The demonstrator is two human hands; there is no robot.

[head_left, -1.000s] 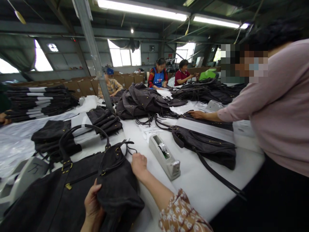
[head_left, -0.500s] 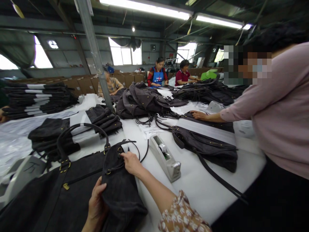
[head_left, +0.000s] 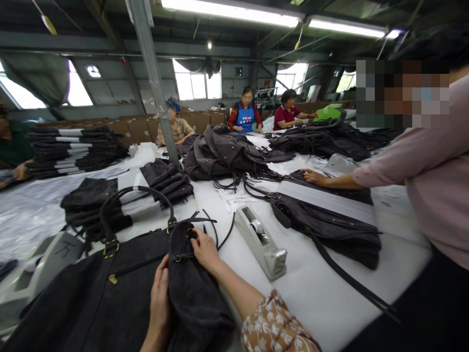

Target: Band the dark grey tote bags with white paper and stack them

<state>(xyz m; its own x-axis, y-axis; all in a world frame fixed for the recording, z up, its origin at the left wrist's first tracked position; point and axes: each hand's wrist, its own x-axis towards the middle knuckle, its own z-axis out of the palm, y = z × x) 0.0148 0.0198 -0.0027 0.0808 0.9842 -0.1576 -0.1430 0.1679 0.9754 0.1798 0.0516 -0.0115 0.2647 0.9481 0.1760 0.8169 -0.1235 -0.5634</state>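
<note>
A dark grey handbag [head_left: 142, 274] with brass buckles and a raised loop handle lies in front of me. My left hand [head_left: 160, 300] is at the raised end of the bag, its fingers straight along the folded side panel and partly hidden by it. My right hand [head_left: 205, 250] pinches the top of that panel beside a brass ring, fingertips closed on the dark material. Thin dark straps trail from the bag's top end onto the white table. A grey tape dispenser [head_left: 269, 254] stands just right of my right hand.
Another tape dispenser [head_left: 44, 269] stands at left. Bags wrapped with white bands [head_left: 126, 190] lie behind mine, near a metal post [head_left: 154, 73]. At right, a co-worker's hand [head_left: 315, 178] rests on a banded bag [head_left: 326, 210]. A heap of bags [head_left: 223, 151] and several people are farther back.
My left thumb no longer shows on top of the panel; that hand now lies along its side. My right hand stays at the ring. The whole view has shifted slightly.
</note>
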